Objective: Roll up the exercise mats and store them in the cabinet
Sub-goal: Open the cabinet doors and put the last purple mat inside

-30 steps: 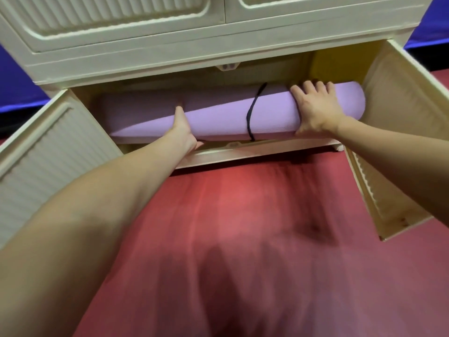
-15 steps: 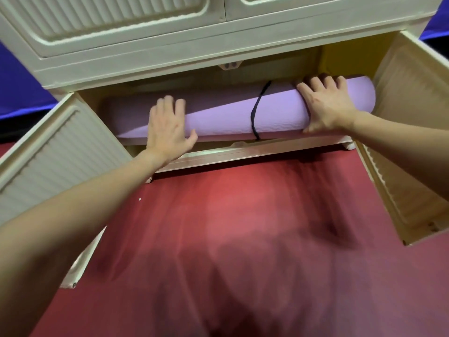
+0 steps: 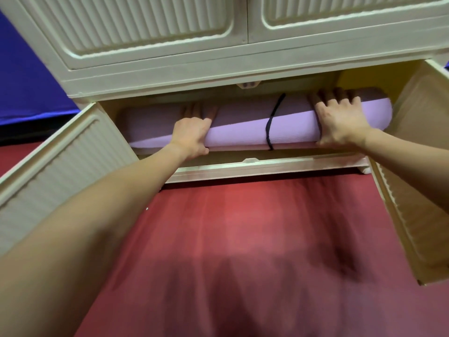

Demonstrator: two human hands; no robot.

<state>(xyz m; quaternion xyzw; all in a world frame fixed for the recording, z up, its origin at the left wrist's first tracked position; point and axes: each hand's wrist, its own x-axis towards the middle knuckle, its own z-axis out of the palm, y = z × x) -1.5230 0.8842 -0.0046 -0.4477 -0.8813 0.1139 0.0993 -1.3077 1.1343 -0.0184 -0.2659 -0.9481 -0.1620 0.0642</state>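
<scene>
A rolled purple exercise mat [image 3: 240,127], bound by a black strap [image 3: 271,125], lies lengthwise inside the lower compartment of the cream cabinet [image 3: 155,76]. My left hand [image 3: 192,135] is laid over the mat's left part, fingers reaching over its top and thumb underneath. My right hand [image 3: 340,120] lies on the mat near its right end, fingers spread over the top. The mat's right end nearly touches the open right door.
The left lower door [image 3: 56,166] and right lower door [image 3: 418,171] stand swung open toward me. Two upper doors are closed. A red floor mat [image 3: 243,239] stretches from the cabinet toward me. Blue floor covering [image 3: 26,79] shows at the left.
The mat has gone deeper into the compartment. My left hand moved from under the mat to over its top, and both hands have reached further in.
</scene>
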